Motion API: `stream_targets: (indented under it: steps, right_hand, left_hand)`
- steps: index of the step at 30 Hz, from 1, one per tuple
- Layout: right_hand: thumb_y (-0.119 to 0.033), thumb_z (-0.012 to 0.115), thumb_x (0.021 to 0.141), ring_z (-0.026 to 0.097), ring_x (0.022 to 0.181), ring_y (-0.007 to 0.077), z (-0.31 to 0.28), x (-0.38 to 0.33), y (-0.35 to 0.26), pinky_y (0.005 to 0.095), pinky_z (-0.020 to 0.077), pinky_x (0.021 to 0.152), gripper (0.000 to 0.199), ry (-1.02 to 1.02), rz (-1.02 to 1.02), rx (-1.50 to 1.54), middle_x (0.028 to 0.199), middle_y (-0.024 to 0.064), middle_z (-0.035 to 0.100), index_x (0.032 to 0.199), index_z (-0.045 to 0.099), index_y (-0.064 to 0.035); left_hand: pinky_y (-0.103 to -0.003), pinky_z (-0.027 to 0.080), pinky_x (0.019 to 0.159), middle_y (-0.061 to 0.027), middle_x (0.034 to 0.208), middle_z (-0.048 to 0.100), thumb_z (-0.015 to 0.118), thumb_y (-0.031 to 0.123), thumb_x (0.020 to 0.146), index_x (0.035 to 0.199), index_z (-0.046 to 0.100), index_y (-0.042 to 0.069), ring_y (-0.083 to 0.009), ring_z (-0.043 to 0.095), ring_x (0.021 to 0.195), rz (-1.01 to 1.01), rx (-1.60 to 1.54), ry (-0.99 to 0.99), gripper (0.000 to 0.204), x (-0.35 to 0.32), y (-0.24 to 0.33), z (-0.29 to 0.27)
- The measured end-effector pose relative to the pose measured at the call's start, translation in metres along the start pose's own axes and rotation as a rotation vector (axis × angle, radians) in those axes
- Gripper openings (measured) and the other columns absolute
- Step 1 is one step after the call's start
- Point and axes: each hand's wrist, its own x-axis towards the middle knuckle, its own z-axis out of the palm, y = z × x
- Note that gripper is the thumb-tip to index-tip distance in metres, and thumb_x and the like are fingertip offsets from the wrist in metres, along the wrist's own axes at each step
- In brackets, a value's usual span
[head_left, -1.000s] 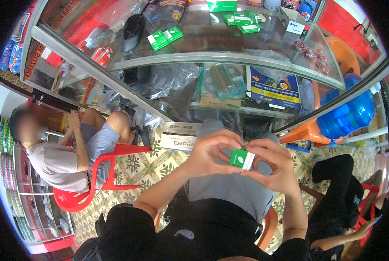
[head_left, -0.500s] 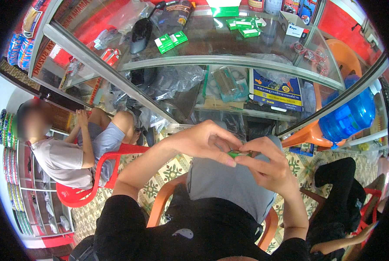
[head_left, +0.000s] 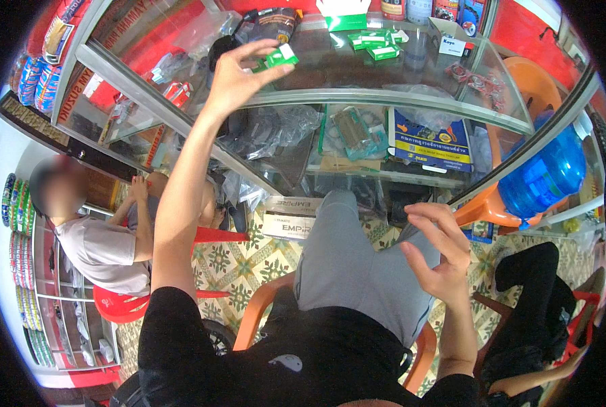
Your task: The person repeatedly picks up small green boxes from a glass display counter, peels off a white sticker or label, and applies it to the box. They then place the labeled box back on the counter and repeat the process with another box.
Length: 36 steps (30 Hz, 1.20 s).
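Observation:
My left hand (head_left: 238,78) reaches out over the glass counter shelf (head_left: 344,66). Its thumb and fingers close round a small green-and-white box (head_left: 280,57) at the shelf's left part. Behind those fingers, any other box is mostly hidden. Above my right thigh hangs my right hand (head_left: 442,254), fingers curved and apart, holding nothing. Farther right on the same shelf lie several small green boxes (head_left: 377,42), and a larger open green-and-white carton (head_left: 344,17) stands behind them.
A metal frame (head_left: 384,95) edges the display case. A black scoop (head_left: 223,49) lies by my left hand. On the right, a blue water bottle (head_left: 543,176) rests on an orange chair (head_left: 482,203). One person (head_left: 106,241) sits at left, another (head_left: 527,305) at right. Cartons (head_left: 286,226) stand on the floor.
Both hands were together above my lap around a small green box. The left hand has since swung forward and left to the glass shelf; the right has parted from it and opened.

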Motion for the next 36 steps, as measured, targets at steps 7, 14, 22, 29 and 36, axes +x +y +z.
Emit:
stream_targets:
  steps: [7,14,22,29,36]
  right_hand:
    - [0.004,0.083,0.074,0.068,0.106,0.0356,0.001,-0.006,-0.001,0.0433,0.0549,0.091,0.038,0.038,0.039,-0.018,0.118,0.0166,0.072,0.111,0.075,0.0019]
    - [0.003,0.082,0.075,0.068,0.105,0.0337,-0.002,-0.011,0.001,0.0411,0.0555,0.087,0.034,0.025,0.075,-0.020,0.116,0.0151,0.073,0.109,0.076,0.0014]
    - [0.002,0.082,0.077,0.069,0.104,0.0324,0.004,-0.009,0.005,0.0387,0.0556,0.084,0.032,0.009,0.074,-0.003,0.116,0.0144,0.074,0.108,0.076,0.0010]
    - [0.003,0.081,0.077,0.068,0.103,0.0316,0.008,-0.007,0.005,0.0382,0.0554,0.082,0.027,-0.010,0.090,0.009,0.114,0.0135,0.074,0.103,0.076,0.0010]
    - [0.004,0.081,0.077,0.068,0.103,0.0309,0.009,-0.009,0.006,0.0374,0.0553,0.080,0.023,-0.025,0.112,0.013,0.114,0.0125,0.074,0.100,0.077,0.0000]
  left_hand:
    - [-0.040,0.054,0.102,-0.0112,0.123,0.077,0.092,0.036,0.083,0.135,0.072,0.009,-0.0211,0.071,0.117,-0.073,0.271,-0.148,0.062,0.040,-0.045,0.001]
    - [-0.039,0.057,0.097,-0.0159,0.119,0.078,0.089,0.043,0.084,0.132,0.074,0.009,-0.0263,0.075,0.110,-0.039,0.296,-0.276,0.061,0.046,-0.055,-0.001]
    - [-0.040,0.058,0.098,-0.0193,0.118,0.078,0.089,0.046,0.084,0.136,0.072,0.010,-0.0288,0.075,0.110,-0.042,0.338,-0.380,0.066,0.060,-0.056,-0.012]
    - [-0.040,0.058,0.097,-0.0247,0.118,0.077,0.087,0.050,0.083,0.140,0.070,0.008,-0.0320,0.075,0.111,-0.030,0.292,-0.495,0.073,0.085,-0.052,-0.012]
    - [-0.039,0.057,0.095,-0.0249,0.114,0.077,0.090,0.053,0.077,0.133,0.074,0.007,-0.0322,0.076,0.107,0.009,0.436,-0.605,0.075,0.096,-0.044,-0.009]
